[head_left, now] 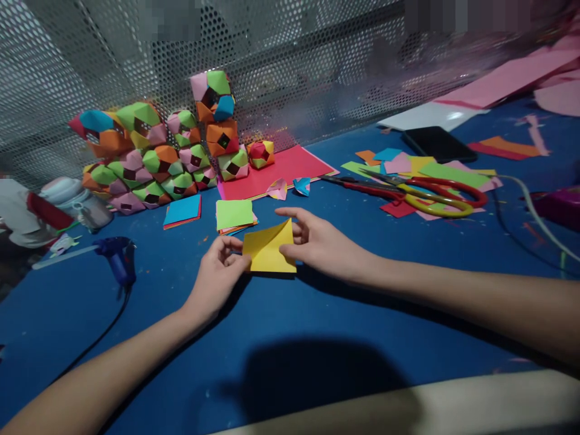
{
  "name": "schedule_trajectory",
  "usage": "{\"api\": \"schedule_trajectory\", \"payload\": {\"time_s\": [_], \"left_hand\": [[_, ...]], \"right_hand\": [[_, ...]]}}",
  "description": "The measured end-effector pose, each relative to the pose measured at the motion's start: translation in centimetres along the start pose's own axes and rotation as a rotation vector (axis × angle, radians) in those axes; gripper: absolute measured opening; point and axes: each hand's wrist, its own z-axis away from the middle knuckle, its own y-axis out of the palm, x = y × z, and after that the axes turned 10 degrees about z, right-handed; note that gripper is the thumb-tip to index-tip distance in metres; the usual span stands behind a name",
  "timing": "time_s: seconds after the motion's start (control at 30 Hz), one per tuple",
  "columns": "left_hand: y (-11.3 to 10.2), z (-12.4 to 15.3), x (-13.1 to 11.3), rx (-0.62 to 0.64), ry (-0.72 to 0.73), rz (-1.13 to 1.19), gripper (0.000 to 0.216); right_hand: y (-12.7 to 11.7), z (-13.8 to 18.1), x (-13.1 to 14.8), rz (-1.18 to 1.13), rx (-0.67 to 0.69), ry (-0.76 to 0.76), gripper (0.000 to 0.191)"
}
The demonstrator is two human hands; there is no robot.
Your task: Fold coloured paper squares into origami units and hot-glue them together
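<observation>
Between my two hands is a yellow paper square (270, 251) with a diagonal crease, its upper right corner standing up a little. My left hand (219, 269) pinches its left edge between thumb and fingers. At the right edge, my right hand (324, 244) grips the paper, thumb in front and some fingers behind, the index finger stretched out above. Just beyond the paper lies a stack of squares with a green sheet (234, 214) on top. A stack topped with blue (182, 210) sits farther left.
Folded paper balls (161, 163) are piled against the perforated metal panel (290, 66). A blue glue gun (118, 260) with a cord lies left. Scissors (435, 196), paper scraps (466, 175) and a black phone (438, 144) are at right. A red sheet (281, 172) lies behind.
</observation>
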Motion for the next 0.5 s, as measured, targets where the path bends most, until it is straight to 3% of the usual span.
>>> {"api": "schedule_trajectory", "payload": {"time_s": [0.13, 0.2, 0.4, 0.5], "left_hand": [[0.2, 0.3, -0.4, -0.002, 0.092, -0.055, 0.020], [0.2, 0.4, -0.6, 0.020, 0.063, -0.062, 0.015], [0.2, 0.2, -0.2, 0.065, -0.084, 0.183, 0.010], [-0.1, -0.2, 0.2, 0.043, -0.052, 0.067, 0.010]], "right_hand": [[-0.4, 0.4, 0.2, 0.200, 0.064, -0.115, 0.067], [-0.4, 0.7, 0.3, 0.283, 0.089, -0.144, 0.069], [-0.3, 0.2, 0.0, 0.211, 0.027, -0.128, 0.069], [-0.6, -0.4, -0.5, 0.215, -0.003, -0.083, 0.057]]}}
